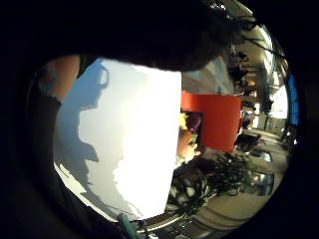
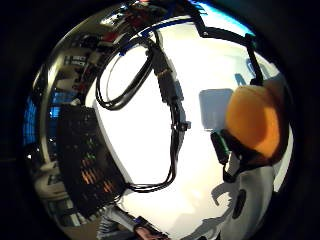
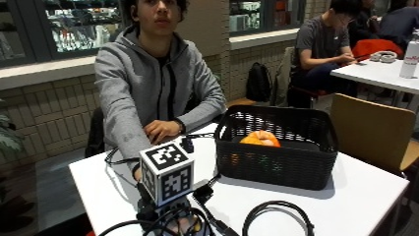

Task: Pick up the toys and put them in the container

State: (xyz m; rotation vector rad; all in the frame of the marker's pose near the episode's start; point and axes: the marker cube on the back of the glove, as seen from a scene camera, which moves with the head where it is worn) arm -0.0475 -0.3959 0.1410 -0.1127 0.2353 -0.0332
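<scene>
Outside view only: orange toy (image 3: pixel 260 138) in basket (image 3: pixel 278 162).

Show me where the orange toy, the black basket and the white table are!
orange toy (image 3: pixel 260 138), outside view, on its rounded top inside the basket.
black basket (image 3: pixel 275 168), outside view, on its front mesh wall.
white table (image 3: pixel 353 196), outside view, on bare top beside the basket.

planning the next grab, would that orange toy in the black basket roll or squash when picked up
The orange toy looks rounded, so it may roll if nudged. Its soft-looking surface suggests it is light and squashy. The basket walls should contain it.
</scene>
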